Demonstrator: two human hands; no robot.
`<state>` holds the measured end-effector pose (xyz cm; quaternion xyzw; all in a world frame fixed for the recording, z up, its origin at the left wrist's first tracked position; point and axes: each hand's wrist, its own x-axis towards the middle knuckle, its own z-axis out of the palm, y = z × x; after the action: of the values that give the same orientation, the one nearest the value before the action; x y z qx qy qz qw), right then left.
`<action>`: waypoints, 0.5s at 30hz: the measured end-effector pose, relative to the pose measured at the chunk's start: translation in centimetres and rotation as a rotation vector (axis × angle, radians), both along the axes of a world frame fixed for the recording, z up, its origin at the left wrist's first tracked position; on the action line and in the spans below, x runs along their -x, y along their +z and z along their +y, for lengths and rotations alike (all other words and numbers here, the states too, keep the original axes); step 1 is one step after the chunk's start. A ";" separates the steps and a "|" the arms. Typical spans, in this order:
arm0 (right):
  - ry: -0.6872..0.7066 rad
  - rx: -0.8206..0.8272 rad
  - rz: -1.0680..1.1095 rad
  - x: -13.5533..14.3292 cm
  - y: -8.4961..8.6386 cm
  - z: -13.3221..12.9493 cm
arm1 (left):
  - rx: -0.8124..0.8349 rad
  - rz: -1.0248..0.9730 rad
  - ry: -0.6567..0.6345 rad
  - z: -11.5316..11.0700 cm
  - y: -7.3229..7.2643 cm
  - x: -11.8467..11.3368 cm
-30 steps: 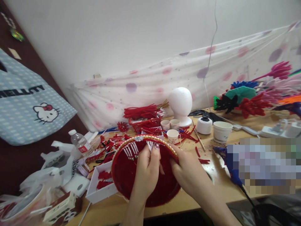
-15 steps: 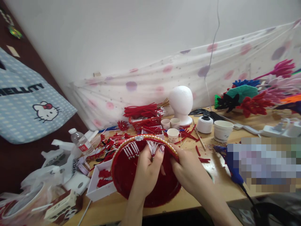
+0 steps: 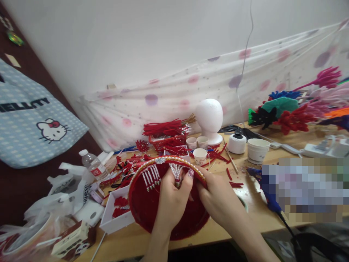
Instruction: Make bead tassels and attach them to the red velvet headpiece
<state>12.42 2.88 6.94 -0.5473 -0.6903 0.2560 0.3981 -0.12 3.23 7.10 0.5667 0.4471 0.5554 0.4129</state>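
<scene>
A round, red, velvety headpiece (image 3: 147, 213) is held tilted above the table, its rim trimmed with gold and pearl-like beads. Several short white bead strands (image 3: 151, 177) hang inside from the rim's left part. My left hand (image 3: 173, 198) reaches into the hollow, closed, with a second group of bead strands (image 3: 176, 171) between thumb and fingers. On the right, my right hand (image 3: 219, 193) grips the beaded rim, thumb in front; its other fingers are mostly hidden behind the headpiece.
Behind stand a white foam head (image 3: 209, 116), a paper cup (image 3: 200, 156) and a white tub (image 3: 258, 151). A blue glue gun (image 3: 269, 198) lies right, partly blurred out. At left are a white box (image 3: 120, 214), a plastic bottle (image 3: 92, 163) and plastic bags (image 3: 68, 182).
My left fingers have shifted slightly on the bead strands, the thumb moving a little right, and more of the strands shows. My right hand keeps its hold on the rim.
</scene>
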 end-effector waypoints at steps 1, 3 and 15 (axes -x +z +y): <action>-0.002 0.002 -0.009 0.0 0.0 0.0 | 0.001 -0.013 0.002 0.0 0.0 -0.1; -0.003 0.007 -0.024 0.0 0.0 0.0 | -0.002 -0.032 0.003 0.0 0.0 -0.2; -0.008 0.015 -0.040 0.0 -0.2 0.0 | -0.016 -0.020 -0.027 0.0 0.2 -0.1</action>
<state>12.47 2.87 6.76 -0.5579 -0.6940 0.2489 0.3811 0.02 3.22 7.28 0.5704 0.4310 0.5588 0.4204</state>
